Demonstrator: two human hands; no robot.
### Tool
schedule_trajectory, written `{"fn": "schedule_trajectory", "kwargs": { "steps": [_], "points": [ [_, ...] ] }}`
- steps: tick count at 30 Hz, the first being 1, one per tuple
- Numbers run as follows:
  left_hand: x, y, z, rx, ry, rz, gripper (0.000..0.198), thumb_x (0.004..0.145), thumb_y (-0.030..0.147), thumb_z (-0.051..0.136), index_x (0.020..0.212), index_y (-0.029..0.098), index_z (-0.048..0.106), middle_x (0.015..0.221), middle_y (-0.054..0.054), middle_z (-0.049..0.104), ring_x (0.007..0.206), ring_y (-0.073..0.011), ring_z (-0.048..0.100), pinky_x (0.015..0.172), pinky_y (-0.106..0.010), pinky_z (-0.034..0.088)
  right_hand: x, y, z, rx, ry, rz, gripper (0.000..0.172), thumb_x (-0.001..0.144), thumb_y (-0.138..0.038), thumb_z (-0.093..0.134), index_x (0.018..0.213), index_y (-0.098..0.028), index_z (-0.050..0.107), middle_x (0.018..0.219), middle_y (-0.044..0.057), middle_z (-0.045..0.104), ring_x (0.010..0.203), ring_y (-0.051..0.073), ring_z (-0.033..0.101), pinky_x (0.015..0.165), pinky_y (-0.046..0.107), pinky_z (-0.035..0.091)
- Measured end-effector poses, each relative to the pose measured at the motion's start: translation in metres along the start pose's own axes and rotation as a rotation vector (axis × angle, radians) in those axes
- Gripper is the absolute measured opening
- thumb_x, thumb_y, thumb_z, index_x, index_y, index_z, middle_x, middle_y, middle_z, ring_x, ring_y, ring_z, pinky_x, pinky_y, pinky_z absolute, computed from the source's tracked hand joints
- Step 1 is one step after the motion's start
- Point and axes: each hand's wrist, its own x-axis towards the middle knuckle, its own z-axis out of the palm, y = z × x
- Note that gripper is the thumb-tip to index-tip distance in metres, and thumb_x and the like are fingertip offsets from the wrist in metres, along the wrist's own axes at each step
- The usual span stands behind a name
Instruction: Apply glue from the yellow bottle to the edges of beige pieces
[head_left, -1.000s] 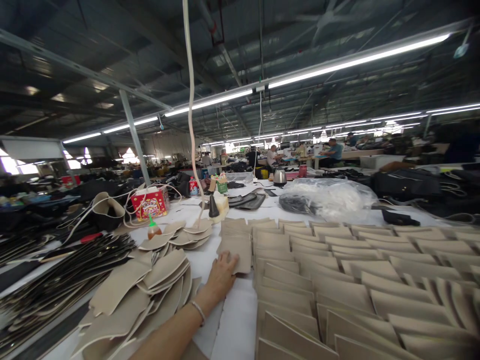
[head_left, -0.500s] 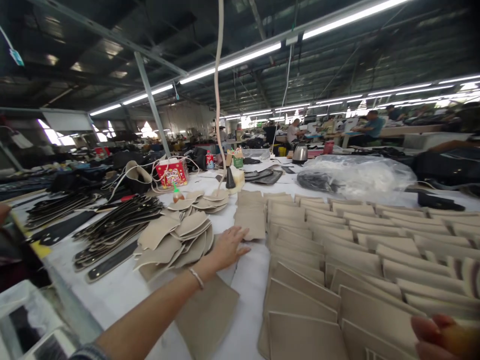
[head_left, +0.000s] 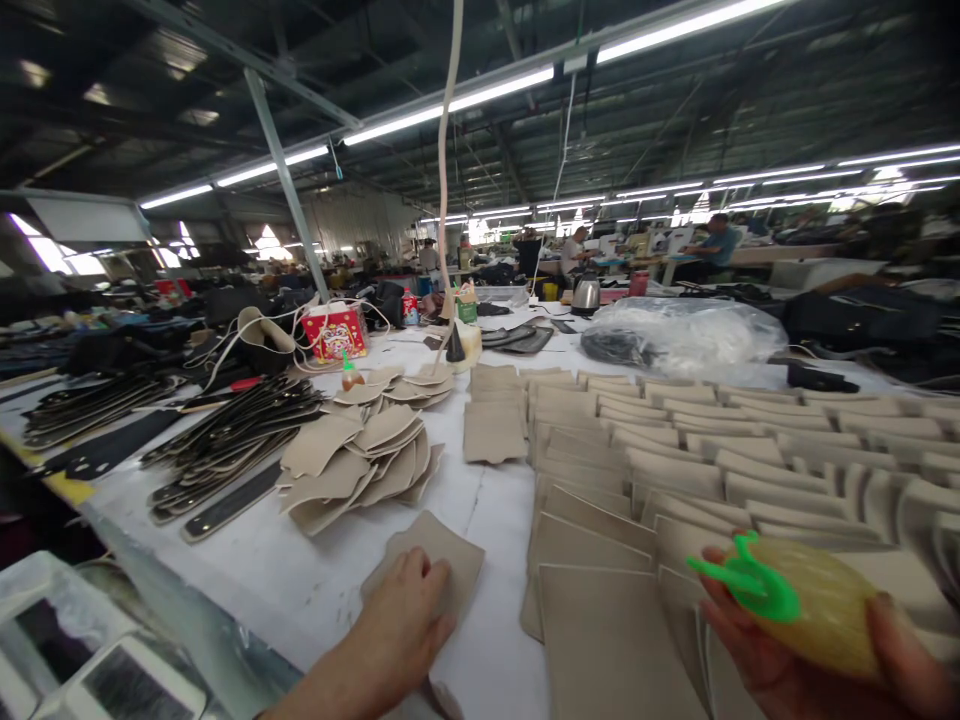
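My right hand point(head_left: 757, 650) grips a squeeze bottle point(head_left: 825, 600) with a bright green nozzle and yellowish contents, tilted with the nozzle to the left. My left hand point(head_left: 409, 610), its fingers curled together, rests on a beige panel point(head_left: 465, 555) with a shaped edge on the white table. Whether the fingertips pinch the panel or only press it is partly hidden. A loose pile of similar curved beige pieces point(head_left: 375, 450) lies beyond that hand. Overlapping rows of beige panels point(head_left: 600, 620) spread beneath and beyond the bottle.
Black straps point(head_left: 247, 430) are heaped at the left. Farther back stand a red box point(head_left: 335, 333), a small green-capped bottle point(head_left: 351, 375), a kettle point(head_left: 586, 295) and a clear plastic bag point(head_left: 697, 332). A hose point(head_left: 444, 150) hangs over the table. A white crate point(head_left: 82, 640) is at lower left.
My left hand has drawn back toward me from the far panels and now rests, fingers curled, on a near panel. My right hand has come farther into view with the squeeze bottle.
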Motion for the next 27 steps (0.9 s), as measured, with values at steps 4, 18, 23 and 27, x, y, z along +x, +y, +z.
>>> {"fn": "schedule_trajectory", "kwargs": {
  "steps": [4, 18, 23, 27],
  "points": [
    [0.003, 0.008, -0.006, 0.052, -0.054, -0.014, 0.035, 0.079, 0.020, 0.052, 0.113, 0.013, 0.058, 0.117, -0.015, 0.053, 0.110, -0.0283, 0.051, 0.097, -0.042, 0.042, -0.015, -0.009, 0.013, 0.085, 0.076, 0.165, 0.044, 0.077, -0.055, 0.063, 0.115, -0.033, 0.066, 0.131, 0.005, 0.058, 0.100, 0.031, 0.066, 0.066, 0.037, 0.064],
    [0.025, 0.013, -0.015, 0.219, -0.040, 0.014, 0.035, 0.079, 0.005, 0.040, 0.104, 0.011, 0.064, 0.106, -0.018, 0.064, 0.098, -0.0299, 0.062, 0.087, -0.043, 0.049, -0.034, -0.001, 0.019, 0.004, 0.078, 0.250, 0.082, 0.046, -0.044, 0.081, 0.124, -0.032, 0.060, 0.118, 0.011, 0.065, 0.097, 0.038, 0.065, 0.068, 0.038, 0.060],
    [0.025, 0.003, -0.030, 0.198, 0.040, 0.085, 0.038, 0.081, 0.006, 0.033, 0.099, 0.019, 0.064, 0.100, -0.010, 0.067, 0.094, -0.0266, 0.064, 0.083, -0.039, 0.049, -0.035, 0.001, 0.020, -0.194, -0.178, 0.070, 0.074, 0.057, -0.041, 0.084, 0.124, -0.028, 0.054, 0.105, 0.009, 0.067, 0.089, 0.024, 0.067, 0.074, 0.022, 0.055],
    [0.019, 0.013, -0.011, 0.135, 0.006, 0.149, 0.035, 0.080, 0.010, 0.037, 0.101, 0.020, 0.063, 0.100, -0.009, 0.066, 0.090, -0.0257, 0.064, 0.081, -0.038, 0.050, -0.037, 0.007, 0.033, -0.379, -0.259, -0.132, 0.065, 0.066, -0.042, 0.081, 0.122, -0.029, 0.052, 0.104, 0.003, 0.063, 0.087, 0.017, 0.064, 0.073, 0.015, 0.053]
  ]
}}
